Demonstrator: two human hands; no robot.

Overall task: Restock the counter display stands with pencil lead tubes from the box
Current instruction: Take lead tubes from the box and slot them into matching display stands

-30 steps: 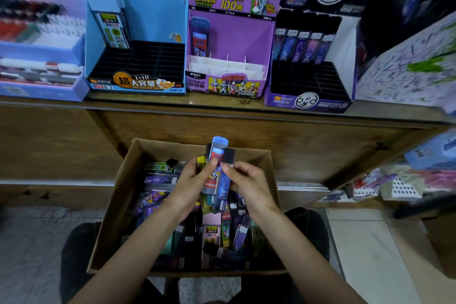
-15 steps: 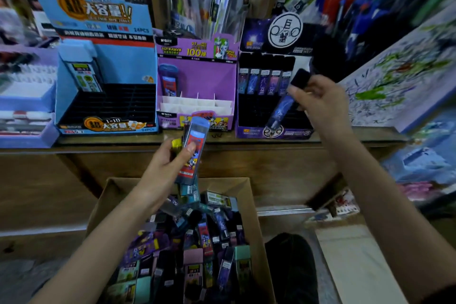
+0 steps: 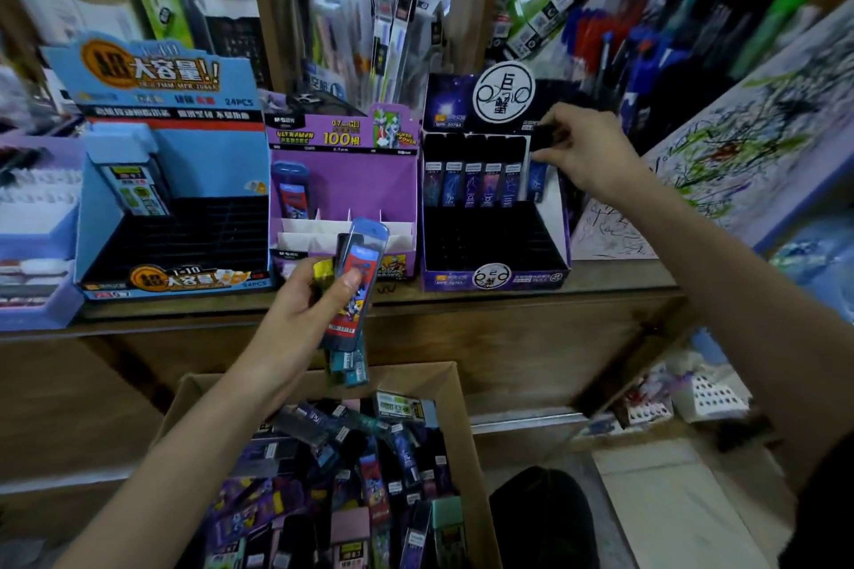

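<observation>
Three display stands line the wooden counter: a blue stand [image 3: 212,180], a purple stand [image 3: 360,185] and a dark purple stand [image 3: 547,240]. My right hand [image 3: 584,150] pinches a dark blue lead tube [image 3: 537,180] by its black cap at the right end of the dark stand's back row, beside several tubes [image 3: 471,183] standing there. My left hand [image 3: 307,314] grips a bunch of tubes, a red-and-blue tube [image 3: 358,280] in front, before the purple stand. Below, a cardboard box [image 3: 450,388] holds many mixed tubes.
A scribbled test-paper board [image 3: 739,152] leans right of the dark stand. Pen racks [image 3: 379,42] rise behind the stands. A lavender tray of stationery [image 3: 32,226] sits at the far left. A dark knee [image 3: 540,517] is beside the box.
My right hand carried the dark blue tube up and back to the right end of the dark stand's back row. My left hand rose slightly with its bunch. The camera tilted upward.
</observation>
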